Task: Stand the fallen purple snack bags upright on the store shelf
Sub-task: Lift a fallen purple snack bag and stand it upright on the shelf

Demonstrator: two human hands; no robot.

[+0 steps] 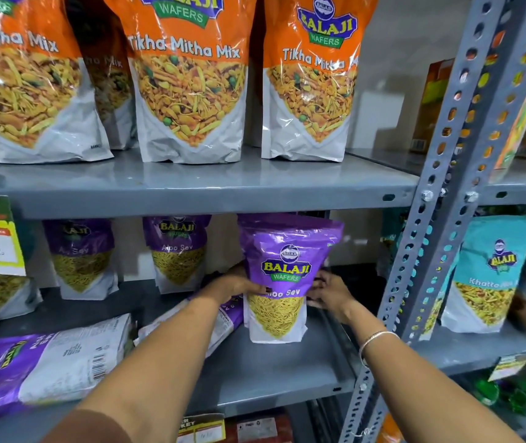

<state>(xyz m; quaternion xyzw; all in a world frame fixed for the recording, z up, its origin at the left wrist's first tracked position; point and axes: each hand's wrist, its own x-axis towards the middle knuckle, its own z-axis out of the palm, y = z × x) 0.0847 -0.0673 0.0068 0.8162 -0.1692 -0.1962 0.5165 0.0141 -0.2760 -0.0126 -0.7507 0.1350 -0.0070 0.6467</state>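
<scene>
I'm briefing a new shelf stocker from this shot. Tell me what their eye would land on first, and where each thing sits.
First, the upright purple Aloo Sev bag at the middle shelf's centre, held on its sides by the left hand and right hand. Next, the big orange Tikha Mitha Mix bags lined along the shelf above. Then the fallen purple bag lying flat at the lower left, with another lying beneath the left forearm.

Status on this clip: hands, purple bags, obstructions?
Left hand, right hand gripping upright Aloo Sev bag. Two purple bags still flat. Nothing blocking.
</scene>
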